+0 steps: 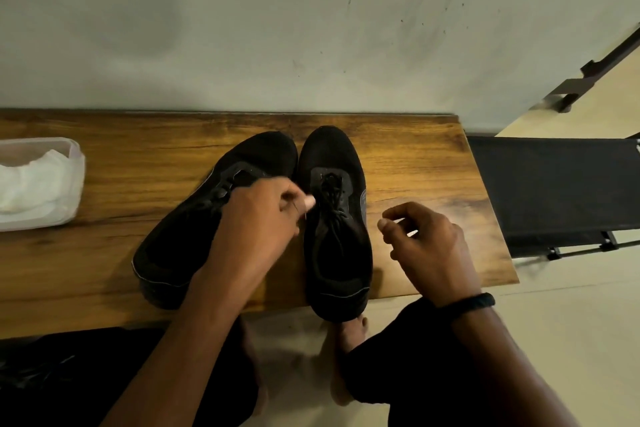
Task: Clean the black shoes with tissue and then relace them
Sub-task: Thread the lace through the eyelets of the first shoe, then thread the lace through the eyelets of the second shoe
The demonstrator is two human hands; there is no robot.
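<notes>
Two shoes; one tissue pack; one bench

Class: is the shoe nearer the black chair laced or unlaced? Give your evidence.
Laced: on this shoe, black lace crisscrosses between the eyelets. Knotted or not: cannot tell.

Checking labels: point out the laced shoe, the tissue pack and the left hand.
laced shoe (336, 218): head view, on the laces at mid-shoe.
tissue pack (36, 184): head view, on the white tissue inside the wrapper.
left hand (256, 215): head view, on the back of the hand.
</notes>
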